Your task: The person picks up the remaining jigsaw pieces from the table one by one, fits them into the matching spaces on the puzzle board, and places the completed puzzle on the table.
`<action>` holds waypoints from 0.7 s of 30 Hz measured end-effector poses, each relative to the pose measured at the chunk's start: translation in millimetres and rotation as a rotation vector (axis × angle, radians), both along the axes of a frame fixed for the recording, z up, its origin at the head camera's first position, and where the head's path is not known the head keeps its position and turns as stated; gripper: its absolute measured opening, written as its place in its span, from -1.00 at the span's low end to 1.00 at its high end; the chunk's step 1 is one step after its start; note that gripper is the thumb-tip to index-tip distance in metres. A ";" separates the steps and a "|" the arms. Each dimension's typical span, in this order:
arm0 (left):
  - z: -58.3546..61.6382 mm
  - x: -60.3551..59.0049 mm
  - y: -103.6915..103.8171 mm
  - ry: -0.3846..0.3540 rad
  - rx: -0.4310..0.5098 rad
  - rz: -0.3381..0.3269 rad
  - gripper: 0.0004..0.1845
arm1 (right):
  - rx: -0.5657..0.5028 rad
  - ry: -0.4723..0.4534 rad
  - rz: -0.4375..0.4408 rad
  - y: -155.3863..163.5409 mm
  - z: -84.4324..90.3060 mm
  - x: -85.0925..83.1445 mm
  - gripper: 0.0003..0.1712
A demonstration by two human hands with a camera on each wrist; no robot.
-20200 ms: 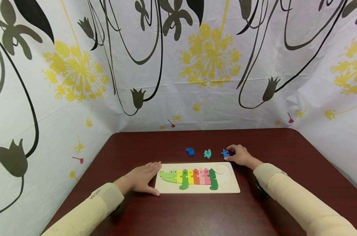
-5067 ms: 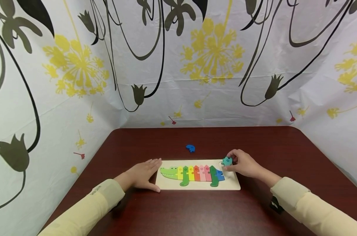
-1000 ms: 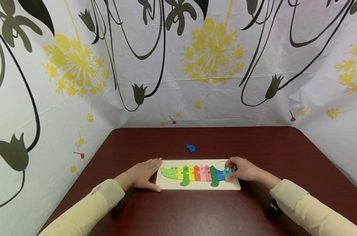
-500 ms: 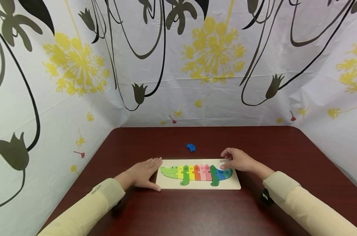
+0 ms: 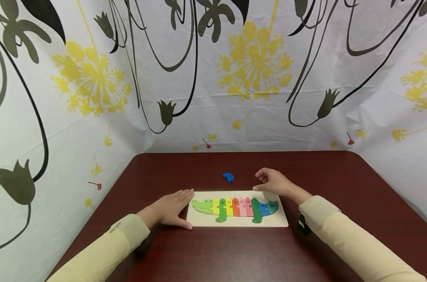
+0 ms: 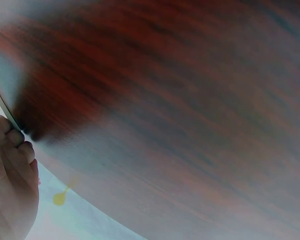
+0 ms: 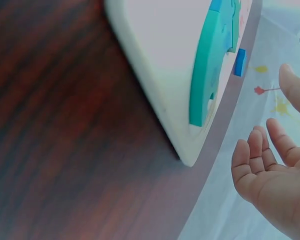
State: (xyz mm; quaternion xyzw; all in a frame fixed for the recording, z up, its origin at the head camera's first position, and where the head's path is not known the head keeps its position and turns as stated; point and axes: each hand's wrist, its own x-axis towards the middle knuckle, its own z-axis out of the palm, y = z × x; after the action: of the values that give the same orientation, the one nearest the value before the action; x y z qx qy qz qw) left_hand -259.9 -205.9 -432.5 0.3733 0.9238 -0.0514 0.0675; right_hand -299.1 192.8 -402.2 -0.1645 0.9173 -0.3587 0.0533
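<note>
In the head view my left hand point(image 5: 167, 208) lies with straight fingers at the left end of a pale wooden puzzle board point(image 5: 236, 224). A crocodile of colourful interlocking pieces fills much of the board, with a teal piece point(image 5: 272, 207) at the tail side. Behind the board, a loose curved blue puzzle piece point(image 5: 228, 177) lies on the table. My right hand point(image 5: 277, 183) hovers over the board's back right part, fingers loosely bent and holding nothing. The right wrist view shows this hand point(image 7: 275, 185) apart from the teal piece point(image 7: 205, 75).
The dark red-brown wooden table point(image 5: 213, 254) carries the board. A white cloth point(image 5: 199, 86) with yellow and grey flower prints hangs behind and at both sides. Part of the tail outline on the board is hidden by my right hand.
My right hand placed a blue piece, then the teal piece, into the crocodile and let go. It has since moved up and left, toward the loose blue piece. My left hand stayed put.
</note>
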 end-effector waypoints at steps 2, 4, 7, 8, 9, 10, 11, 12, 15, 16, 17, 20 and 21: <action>-1.1 -0.5 -0.6 0.003 -0.003 -0.001 0.25 | -0.004 0.003 -0.011 -4.8 -0.6 -4.3 -0.40; -2.1 -0.9 -1.2 0.006 -0.006 -0.001 0.26 | -0.016 -0.001 -0.021 -10.1 -1.2 -8.3 -0.40; -3.1 -1.1 -1.8 0.006 -0.008 0.001 0.26 | -0.040 -0.009 -0.016 -18.8 -1.8 -14.0 -0.38; -3.3 -1.1 -2.0 0.006 -0.008 0.002 0.26 | -0.049 -0.012 -0.011 -21.8 -2.2 -16.2 -0.38; -3.3 -1.0 -2.2 0.005 -0.008 0.003 0.26 | -0.057 -0.019 -0.007 -24.8 -2.3 -18.3 -0.37; -3.2 -0.9 -2.3 0.004 -0.008 0.004 0.26 | -0.061 -0.023 0.000 -27.9 -2.6 -20.5 -0.37; -3.1 -0.9 -2.4 0.002 -0.007 0.005 0.26 | -0.065 -0.025 0.009 -30.7 -2.8 -22.7 -0.37; -2.9 -0.9 -2.4 0.004 -0.008 0.005 0.25 | -0.069 -0.030 0.016 -33.5 -3.0 -25.1 -0.37; -2.6 -1.2 -2.4 0.002 -0.006 0.004 0.25 | -0.077 -0.049 0.019 -42.0 -3.0 -32.0 -0.36; -2.5 -1.3 -2.3 0.001 -0.006 0.004 0.25 | -0.077 -0.050 0.025 -44.8 -2.9 -34.2 -0.35; -2.5 -1.4 -2.1 0.003 -0.006 0.003 0.25 | -0.076 -0.051 0.029 -47.4 -3.1 -36.3 -0.34; -2.1 -1.4 -1.6 0.000 -0.006 0.002 0.25 | -0.065 -0.057 0.028 -55.4 -5.2 -41.4 -0.31; -1.9 -1.3 -1.7 0.000 -0.007 0.002 0.25 | -0.060 -0.060 0.026 -58.0 -6.2 -42.7 -0.31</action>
State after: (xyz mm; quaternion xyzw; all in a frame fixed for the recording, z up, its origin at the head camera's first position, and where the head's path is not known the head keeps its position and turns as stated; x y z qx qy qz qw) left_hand -261.2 -207.6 -434.4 0.3721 0.9240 -0.0544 0.0688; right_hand -341.9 134.8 -408.3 -0.1672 0.9019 -0.3901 0.0804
